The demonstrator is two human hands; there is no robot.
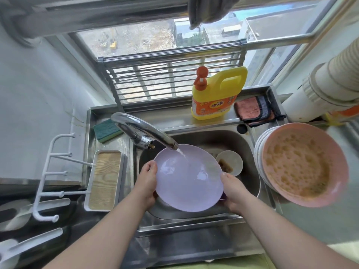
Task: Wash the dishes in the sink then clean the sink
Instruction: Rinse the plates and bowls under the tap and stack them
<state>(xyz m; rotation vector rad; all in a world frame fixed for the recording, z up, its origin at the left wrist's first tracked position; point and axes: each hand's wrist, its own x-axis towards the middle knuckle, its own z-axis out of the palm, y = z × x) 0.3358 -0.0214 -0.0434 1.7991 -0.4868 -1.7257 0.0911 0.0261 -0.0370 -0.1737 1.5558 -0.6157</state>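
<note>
I hold a lilac plate [187, 179] tilted over the steel sink [250, 152], under the running tap [144, 131]. Water lands on the plate's upper right part. My left hand [146, 181] grips its left rim, thumb on the face. On the opposite rim my right hand [234, 193] does the same, with a bit of purple showing under its fingers. A small white dish [231, 162] with brown residue lies in the sink behind the plate. A dirty pink bowl [303, 164] tops a stack of plates right of the sink.
A yellow detergent bottle [215, 94] and folded cloths [256, 109] stand on the back ledge. A green sponge [105, 130] lies left of the tap. A white tray with a wooden insert [105, 179] and a white hook rack [52, 175] sit at left.
</note>
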